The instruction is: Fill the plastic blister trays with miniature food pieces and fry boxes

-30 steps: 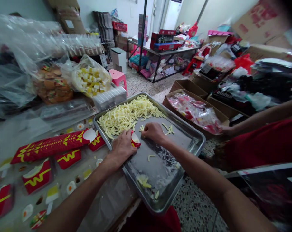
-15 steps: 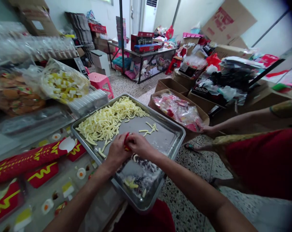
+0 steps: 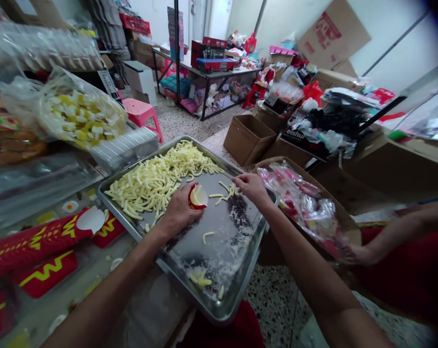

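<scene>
My left hand (image 3: pixel 179 209) is wrapped round a small red French fry carton (image 3: pixel 197 197), whose mouth shows a white back flap and a pale yellow inside. It is held over a metal tray (image 3: pixel 193 244). My right hand (image 3: pixel 253 188) is over the tray's right side, fingertips pinched together by a few loose fries (image 3: pixel 224 194); whatever is between them is too small to make out. A heap of pale yellow toy-like fries (image 3: pixel 149 179) fills the tray's far left. One bent fry (image 3: pixel 207 237) and some broken bits (image 3: pixel 200 277) lie nearer me, among white powder.
Left of the tray lie a long stack of nested red cartons (image 3: pixel 41 238) and a flat red carton (image 3: pixel 47 273). Behind them sits a clear bag of yellow-and-white pieces (image 3: pixel 81 118). At right, another person's hand (image 3: pixel 363 253) grips a cardboard box of packets (image 3: pixel 305 208).
My hands have parted: the left keeps the carton, while the right has moved right and away to the loose fries. The other person's box of packets has come nearer on the right.
</scene>
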The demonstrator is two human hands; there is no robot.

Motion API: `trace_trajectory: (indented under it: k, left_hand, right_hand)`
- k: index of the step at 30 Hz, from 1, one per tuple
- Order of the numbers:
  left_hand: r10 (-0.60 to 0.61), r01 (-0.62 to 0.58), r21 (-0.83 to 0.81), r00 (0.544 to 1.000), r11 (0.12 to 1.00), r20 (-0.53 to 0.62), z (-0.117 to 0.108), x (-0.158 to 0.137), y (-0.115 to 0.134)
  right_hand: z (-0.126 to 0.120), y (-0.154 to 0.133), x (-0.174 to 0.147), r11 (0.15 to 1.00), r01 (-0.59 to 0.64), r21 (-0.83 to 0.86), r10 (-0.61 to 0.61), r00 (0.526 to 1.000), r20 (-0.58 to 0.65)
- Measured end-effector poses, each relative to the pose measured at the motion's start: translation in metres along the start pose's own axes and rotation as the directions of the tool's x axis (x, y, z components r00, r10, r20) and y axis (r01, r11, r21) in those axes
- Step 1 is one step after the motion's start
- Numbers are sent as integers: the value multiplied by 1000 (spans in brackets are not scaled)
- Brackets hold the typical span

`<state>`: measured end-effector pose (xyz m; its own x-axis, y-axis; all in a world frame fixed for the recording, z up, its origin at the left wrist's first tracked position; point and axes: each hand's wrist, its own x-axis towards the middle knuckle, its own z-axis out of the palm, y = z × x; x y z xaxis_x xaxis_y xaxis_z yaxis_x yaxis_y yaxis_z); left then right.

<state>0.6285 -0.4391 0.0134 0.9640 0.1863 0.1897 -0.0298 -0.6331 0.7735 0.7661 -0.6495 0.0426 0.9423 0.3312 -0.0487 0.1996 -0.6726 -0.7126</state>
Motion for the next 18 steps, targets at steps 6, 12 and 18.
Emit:
trace_trajectory:
  k: [6,12,18]
  left_hand:
    - [1,-3,74,999,997,32,-8,6,-4]
    - [-103,56,294,984,954,144,-18,2,5]
    - [-183,154,211,975,965,129,4,-18,13]
  right_hand:
    - [17,-2,21,731,-131,-670,114,991,-69]
    - [30,-9,30,887,-150,-438,156,987,-22]
    - [29,-15,9,992,-123,-36,125,990,57]
